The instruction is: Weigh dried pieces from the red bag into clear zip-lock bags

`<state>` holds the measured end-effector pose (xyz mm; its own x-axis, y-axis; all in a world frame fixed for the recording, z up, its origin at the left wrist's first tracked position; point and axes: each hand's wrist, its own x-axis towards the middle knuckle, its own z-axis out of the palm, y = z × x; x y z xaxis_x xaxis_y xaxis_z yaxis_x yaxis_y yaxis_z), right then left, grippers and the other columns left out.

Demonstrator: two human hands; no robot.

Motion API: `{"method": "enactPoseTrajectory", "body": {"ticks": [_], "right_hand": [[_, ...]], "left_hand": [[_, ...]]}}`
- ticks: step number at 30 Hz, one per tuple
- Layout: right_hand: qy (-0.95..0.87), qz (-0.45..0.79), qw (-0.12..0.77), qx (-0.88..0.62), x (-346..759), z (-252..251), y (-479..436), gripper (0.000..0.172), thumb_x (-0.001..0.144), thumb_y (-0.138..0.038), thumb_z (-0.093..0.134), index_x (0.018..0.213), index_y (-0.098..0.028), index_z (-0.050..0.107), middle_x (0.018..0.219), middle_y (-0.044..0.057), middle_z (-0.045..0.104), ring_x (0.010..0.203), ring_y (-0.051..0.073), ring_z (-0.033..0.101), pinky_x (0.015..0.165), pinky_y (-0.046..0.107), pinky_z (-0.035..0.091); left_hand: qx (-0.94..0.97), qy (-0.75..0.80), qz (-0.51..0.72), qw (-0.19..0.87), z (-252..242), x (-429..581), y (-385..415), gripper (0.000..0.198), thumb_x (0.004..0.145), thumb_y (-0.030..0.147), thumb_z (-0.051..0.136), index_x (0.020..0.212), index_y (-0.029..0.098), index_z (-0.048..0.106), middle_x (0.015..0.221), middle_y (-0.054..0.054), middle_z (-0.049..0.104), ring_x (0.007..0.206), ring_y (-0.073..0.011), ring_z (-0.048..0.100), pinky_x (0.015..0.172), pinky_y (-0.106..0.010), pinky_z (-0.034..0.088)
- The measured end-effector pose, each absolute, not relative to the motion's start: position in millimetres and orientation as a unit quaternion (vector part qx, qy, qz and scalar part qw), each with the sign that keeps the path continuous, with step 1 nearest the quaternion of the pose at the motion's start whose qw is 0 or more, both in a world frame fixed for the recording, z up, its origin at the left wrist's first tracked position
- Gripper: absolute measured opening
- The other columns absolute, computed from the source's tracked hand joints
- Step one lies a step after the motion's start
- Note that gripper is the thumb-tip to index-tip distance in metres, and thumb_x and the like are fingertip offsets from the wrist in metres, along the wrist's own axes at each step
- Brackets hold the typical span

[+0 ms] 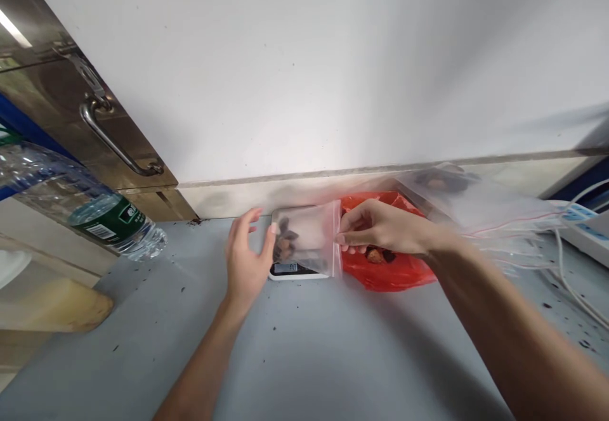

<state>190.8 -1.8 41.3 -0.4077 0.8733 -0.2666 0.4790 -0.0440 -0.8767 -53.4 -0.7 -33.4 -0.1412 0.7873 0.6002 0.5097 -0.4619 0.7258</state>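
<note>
Zip bag (307, 237), clear w/ a red seal strip, sits on a small scale (291, 271) at the far side of the counter (304, 357), close to the wall. Dark lumps lie in its left part. Right hand (375, 226) pinches the bag's right edge at the seal, thumb and fingers clamped on the plastic. Left hand (246, 256) is open, fingers spread, palm beside the bag's left edge, fingertips touching it; not gripping. Scale display shows just below the bag, digits too small to read.

Just right of the scale, under the right hand, lies a red bag (394, 269) w/ a few brownish pieces inside. Farther right, a loose pile of clear zip bags (480, 208), blurred, and white cables (571, 275) running to the counter's right edge. Dark crumbs dot the counter. On the left, a water bottle (80, 208) w/ a green label lies tilted, near a steel door w/ a handle (114, 142).
</note>
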Motion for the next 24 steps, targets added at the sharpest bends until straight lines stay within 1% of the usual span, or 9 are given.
{"method": "enactPoseTrajectory", "body": {"ticks": [1,2,4,6,10,12,16,21,24], "right_hand": [[-0.654,0.517,0.197,-0.516,188.5,40.8,-1.5,0.046,0.066,-0.053,0.081,0.052,-0.021,0.051,0.051,-0.005,0.044,0.045,0.009,0.040,0.041,0.024,0.028],[-0.646,0.522,0.201,-0.519,186.3,40.8,-1.3,0.047,0.063,-0.054,0.082,0.052,-0.021,0.051,0.051,-0.005,0.043,0.044,0.008,0.038,0.040,0.024,0.026],[-0.637,0.532,0.208,-0.518,182.8,41.7,-1.5,0.046,0.059,-0.055,0.084,0.053,-0.020,0.054,0.051,-0.007,0.041,0.042,0.006,0.035,0.040,0.024,0.025],[-0.631,0.541,0.213,-0.513,180.2,43.3,-2.1,0.044,0.058,-0.053,0.084,0.054,-0.019,0.058,0.050,-0.008,0.041,0.041,0.005,0.033,0.039,0.024,0.025],[-0.622,0.564,0.220,-0.497,177.1,44.1,-2.2,0.039,0.058,-0.049,0.086,0.057,-0.018,0.063,0.054,-0.005,0.050,0.042,0.005,0.033,0.039,0.024,0.018],[-0.620,0.576,0.226,-0.482,176.4,42.6,-1.4,0.037,0.059,-0.047,0.086,0.056,-0.018,0.064,0.055,-0.004,0.051,0.043,0.005,0.034,0.040,0.025,0.018],[-0.626,0.585,0.237,-0.458,175.5,39.1,0.3,0.035,0.062,-0.044,0.087,0.056,-0.018,0.064,0.054,-0.004,0.053,0.044,0.005,0.033,0.041,0.025,0.020],[-0.638,0.586,0.223,-0.447,171.9,39.5,-0.5,0.028,0.068,-0.039,0.083,0.062,-0.016,0.068,0.058,-0.003,0.059,0.042,0.004,0.029,0.039,0.025,0.016],[-0.634,0.590,0.230,-0.443,170.4,41.0,-2.1,0.027,0.069,-0.036,0.083,0.061,-0.017,0.066,0.054,-0.005,0.054,0.041,0.003,0.024,0.038,0.025,0.014]], "left_hand": [[0.683,0.476,0.548,0.082,-32.3,-50.2,-4.4,0.017,0.091,0.030,0.065,0.103,0.020,0.070,0.097,-0.007,0.075,0.094,-0.0215,0.070,0.085,-0.034,0.057],[0.724,0.443,0.523,0.080,-30.5,-46.2,-9.0,0.010,0.093,0.026,0.062,0.096,0.021,0.070,0.088,-0.005,0.073,0.086,-0.0190,0.069,0.079,-0.031,0.056],[0.769,0.390,0.482,0.155,-25.4,-37.0,-19.1,0.009,0.093,0.024,0.063,0.090,0.020,0.070,0.078,-0.002,0.070,0.071,-0.0142,0.064,0.066,-0.024,0.053],[0.782,0.372,0.444,0.230,-20.6,-29.1,-27.7,0.012,0.091,0.026,0.066,0.081,0.019,0.068,0.073,0.000,0.068,0.067,-0.0125,0.061,0.062,-0.021,0.050],[0.771,0.373,0.415,0.307,-17.1,-24.3,-33.4,0.013,0.090,0.022,0.064,0.079,0.018,0.070,0.074,-0.002,0.070,0.067,-0.0122,0.061,0.063,-0.021,0.050],[0.771,0.368,0.405,0.325,-17.1,-25.9,-32.2,0.017,0.091,0.021,0.060,0.079,0.017,0.071,0.075,-0.003,0.071,0.069,-0.0130,0.063,0.064,-0.021,0.050],[0.774,0.365,0.388,0.342,-15.8,-27.9,-30.1,0.025,0.094,0.021,0.055,0.079,0.016,0.074,0.077,-0.006,0.075,0.071,-0.0151,0.065,0.064,-0.022,0.051],[0.773,0.357,0.400,0.340,-12.0,-26.3,-30.7,0.025,0.095,0.021,0.057,0.079,0.015,0.075,0.075,-0.004,0.074,0.067,-0.0129,0.064,0.063,-0.020,0.051],[0.773,0.363,0.398,0.335,-11.4,-27.4,-31.1,0.025,0.095,0.021,0.056,0.077,0.015,0.073,0.074,-0.004,0.073,0.066,-0.0123,0.063,0.062,-0.019,0.050]]}}
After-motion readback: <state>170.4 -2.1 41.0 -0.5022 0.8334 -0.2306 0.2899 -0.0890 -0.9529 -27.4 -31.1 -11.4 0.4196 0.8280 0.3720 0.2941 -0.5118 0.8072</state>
